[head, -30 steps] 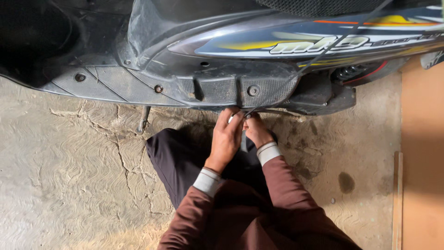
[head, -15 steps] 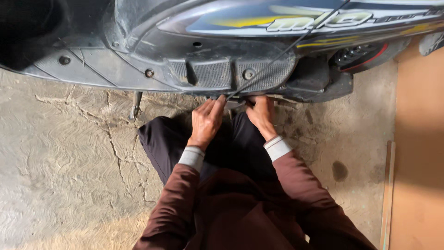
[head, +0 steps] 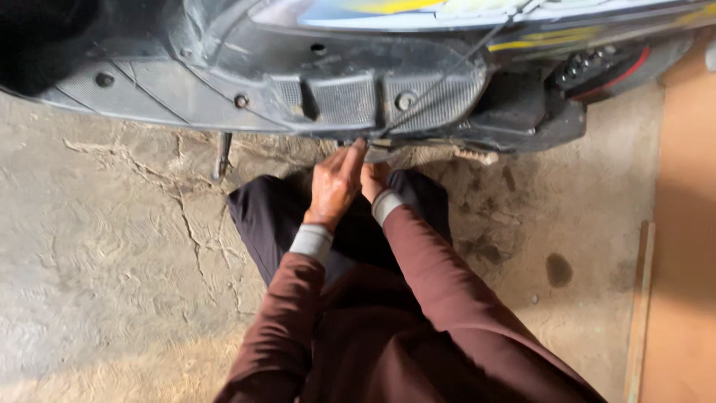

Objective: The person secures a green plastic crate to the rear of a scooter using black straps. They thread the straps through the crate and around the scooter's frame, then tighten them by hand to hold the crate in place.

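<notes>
A scooter's dark plastic floor panel (head: 343,101) spans the far side, above cracked concrete floor (head: 112,276). The left hand (head: 335,186) reaches under its near edge, fingers extended and touching it. The right hand (head: 373,179) sits just beside, mostly hidden, grip impossible to tell. A kickstand (head: 222,157) stands left

scooter footboard (head: 328,97) overhangs, closing the way above | left hand (head: 334,186) and right hand (head: 373,179) fill the gap under its lower edge | kickstand (head: 222,155) stands left of that gap | cracked floor (head: 112,261) further left lies open
</notes>
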The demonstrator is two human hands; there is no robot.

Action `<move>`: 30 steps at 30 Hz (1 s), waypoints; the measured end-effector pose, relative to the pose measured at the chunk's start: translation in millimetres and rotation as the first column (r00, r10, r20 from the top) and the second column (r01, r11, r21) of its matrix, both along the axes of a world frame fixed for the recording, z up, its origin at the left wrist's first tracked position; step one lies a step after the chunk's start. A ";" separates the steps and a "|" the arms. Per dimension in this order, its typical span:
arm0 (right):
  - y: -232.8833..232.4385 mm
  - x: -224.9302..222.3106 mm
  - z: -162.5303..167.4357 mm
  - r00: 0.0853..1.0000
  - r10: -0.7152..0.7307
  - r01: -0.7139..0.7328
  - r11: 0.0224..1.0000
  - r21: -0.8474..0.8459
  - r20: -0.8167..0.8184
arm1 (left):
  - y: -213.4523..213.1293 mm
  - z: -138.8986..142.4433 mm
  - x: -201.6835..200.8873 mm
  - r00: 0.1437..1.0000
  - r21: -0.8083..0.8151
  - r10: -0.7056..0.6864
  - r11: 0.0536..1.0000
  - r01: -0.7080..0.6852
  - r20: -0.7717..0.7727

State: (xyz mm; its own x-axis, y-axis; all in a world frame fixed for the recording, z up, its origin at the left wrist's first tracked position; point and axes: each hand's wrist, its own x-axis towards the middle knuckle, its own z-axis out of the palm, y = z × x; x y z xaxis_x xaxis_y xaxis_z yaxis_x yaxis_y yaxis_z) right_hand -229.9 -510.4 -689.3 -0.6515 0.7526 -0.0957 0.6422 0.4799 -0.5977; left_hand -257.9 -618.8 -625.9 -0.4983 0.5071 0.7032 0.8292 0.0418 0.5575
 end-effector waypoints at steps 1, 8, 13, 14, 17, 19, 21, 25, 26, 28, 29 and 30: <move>0.4 -2.8 4.8 1.000 -0.022 0.021 1.000 0.008 0.018 | 0.1 -0.5 -1.7 1.000 0.013 0.006 1.000 -0.005 -0.006; 28.4 9.3 12.4 0.974 -0.227 0.223 0.963 0.154 0.008 | 5.5 -13.8 -1.3 0.990 -0.025 0.009 1.000 -0.005 0.144; 31.7 63.8 20.7 0.909 -0.313 0.216 0.918 -0.332 -0.276 | 11.8 -29.6 7.1 0.983 0.045 0.046 0.997 -0.055 0.180; 34.6 79.0 28.2 0.849 -0.452 0.315 0.849 -0.425 -0.274 | 13.3 -32.6 9.1 0.982 0.063 0.042 0.997 -0.055 0.185; 56.7 110.2 49.6 0.799 -0.533 0.211 0.682 -0.700 -0.278 | 16.7 -38.9 14.9 0.978 0.112 0.056 0.990 -0.080 0.199; 75.1 106.2 50.3 0.796 -0.531 0.086 0.572 -0.816 -0.289 | 19.2 -41.3 19.4 0.974 0.145 0.083 0.983 -0.114 0.209; 95.0 96.9 48.3 0.799 -0.555 0.032 0.423 -0.906 -0.231 | 21.8 -42.8 24.3 0.965 0.125 0.090 0.984 -0.124 0.248; 106.1 79.1 52.6 0.802 -0.523 -0.156 0.285 -0.946 -0.289 | 23.3 -45.6 24.9 0.961 0.111 0.093 0.986 -0.126 0.262; 102.7 79.8 55.4 0.794 -0.506 -0.233 0.259 -0.937 -0.337 | 23.0 -45.9 25.8 0.958 0.121 0.094 0.984 -0.131 0.270; 88.1 78.0 55.6 0.789 -0.485 -0.213 0.361 -0.908 -0.378 | 22.5 -44.7 27.4 0.961 0.145 0.096 0.980 -0.138 0.261; 71.3 82.3 55.4 0.787 -0.485 -0.186 0.404 -0.896 -0.382 | 20.1 -43.3 31.0 0.945 0.092 0.078 0.989 -0.112 0.317; 51.2 94.4 56.7 0.803 -0.457 -0.125 0.497 -0.859 -0.381 | 17.4 -41.2 36.7 0.924 0.041 0.064 0.996 -0.085 0.377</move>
State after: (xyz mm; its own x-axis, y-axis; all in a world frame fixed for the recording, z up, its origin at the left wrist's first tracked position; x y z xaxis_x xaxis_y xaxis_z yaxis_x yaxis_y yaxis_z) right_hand -135.5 -459.2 -632.5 -0.6730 0.6015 -0.4305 0.1080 -0.4959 -0.8616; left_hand -221.3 -601.4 -667.0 -0.7661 0.4238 0.4832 0.5545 0.0556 0.8303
